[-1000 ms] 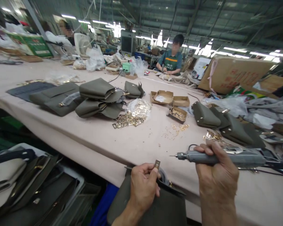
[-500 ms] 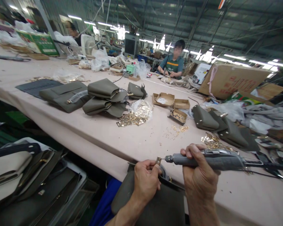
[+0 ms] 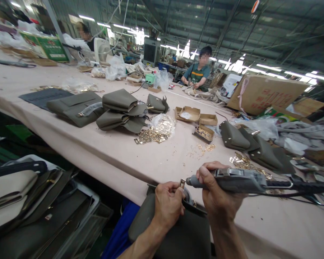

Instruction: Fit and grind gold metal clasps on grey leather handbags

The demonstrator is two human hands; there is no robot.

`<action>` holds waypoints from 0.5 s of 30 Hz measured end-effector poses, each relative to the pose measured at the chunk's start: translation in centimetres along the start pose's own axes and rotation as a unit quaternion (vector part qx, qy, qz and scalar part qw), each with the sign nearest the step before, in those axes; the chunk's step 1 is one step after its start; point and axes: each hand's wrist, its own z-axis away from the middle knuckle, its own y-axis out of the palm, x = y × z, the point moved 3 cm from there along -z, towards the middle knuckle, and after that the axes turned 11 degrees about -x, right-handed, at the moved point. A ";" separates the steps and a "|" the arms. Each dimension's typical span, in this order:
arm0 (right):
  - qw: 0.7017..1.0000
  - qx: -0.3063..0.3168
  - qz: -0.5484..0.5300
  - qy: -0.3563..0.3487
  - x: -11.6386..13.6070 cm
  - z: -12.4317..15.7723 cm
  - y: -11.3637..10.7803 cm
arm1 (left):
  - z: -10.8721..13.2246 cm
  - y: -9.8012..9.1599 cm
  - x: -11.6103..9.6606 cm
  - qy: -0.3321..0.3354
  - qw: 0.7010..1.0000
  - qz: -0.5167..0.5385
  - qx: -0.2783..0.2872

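Between the thumb and fingers of my left hand (image 3: 167,203) is a small gold metal plate (image 3: 181,183), held at the edge of a grey-green bag (image 3: 189,230) on my lap. My right hand (image 3: 218,190) wraps round a grey electric screwdriver (image 3: 239,180), which lies almost level. Its tip is right at the plate, and I cannot make out a screw there. A clear-wrapped ring-like part (image 3: 188,197) shows just behind my left fingers. The bag's lower part runs out of view.
Gold plates (image 3: 151,136) spill from a plastic bag (image 3: 164,124) on the table (image 3: 140,162). Small cardboard boxes (image 3: 203,133) and scattered screws (image 3: 205,148) lie beyond my hands. Grey-green bags (image 3: 121,111) stand left and right. A crate of bags (image 3: 89,201) is at lower left. A co-worker (image 3: 198,73) sits opposite.
My right hand has moved the screwdriver left, closing the gap to the plate; its thin bit no longer shows. My left hand keeps its pinch on the plate. The co-worker's hands have shifted.
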 end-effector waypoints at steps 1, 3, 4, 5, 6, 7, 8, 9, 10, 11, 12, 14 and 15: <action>1.000 0.025 0.005 -0.003 -0.1 0.0 0.1 | 0.0 0.0 0.0 -0.003 1.000 0.009 0.003; 0.997 0.072 0.018 -0.007 -0.1 -0.1 0.3 | -0.2 0.0 0.2 -0.014 0.999 0.037 0.010; 0.996 0.090 0.024 -0.009 -0.1 -0.2 0.4 | -0.2 0.0 0.3 -0.020 0.998 0.051 0.015; 0.994 0.105 0.028 -0.010 0.0 -0.3 0.5 | -0.3 0.1 0.3 -0.023 0.997 0.064 0.020; 0.993 0.117 0.028 -0.009 0.1 -0.5 0.7 | -0.4 0.1 0.4 -0.024 0.997 0.074 0.025; 0.991 0.132 0.025 -0.006 0.1 -0.6 0.8 | -0.4 0.1 0.4 -0.024 0.996 0.080 0.029; 0.989 0.146 0.018 -0.003 0.2 -0.7 1.0 | -0.5 0.1 0.4 -0.023 0.996 0.085 0.032; 0.987 0.158 0.008 0.000 0.2 -0.8 1.2 | -0.5 0.1 0.4 -0.024 0.995 0.088 0.032; 0.986 0.169 -0.001 0.003 0.2 -0.9 1.3 | -0.5 0.1 0.4 -0.027 0.995 0.091 0.033; 0.984 0.176 -0.009 0.005 0.2 -1.1 1.4 | -0.5 0.1 0.4 -0.029 0.994 0.095 0.034; 0.984 0.179 -0.014 0.008 0.1 -1.2 1.4 | -0.5 0.1 0.3 -0.030 0.994 0.098 0.035; 0.983 0.182 -0.021 0.019 -0.2 -1.4 1.2 | -0.5 0.0 0.3 -0.027 0.994 0.102 0.037; 0.982 0.183 -0.024 0.028 -0.4 -1.4 1.1 | -0.5 0.0 0.2 -0.026 0.994 0.102 0.038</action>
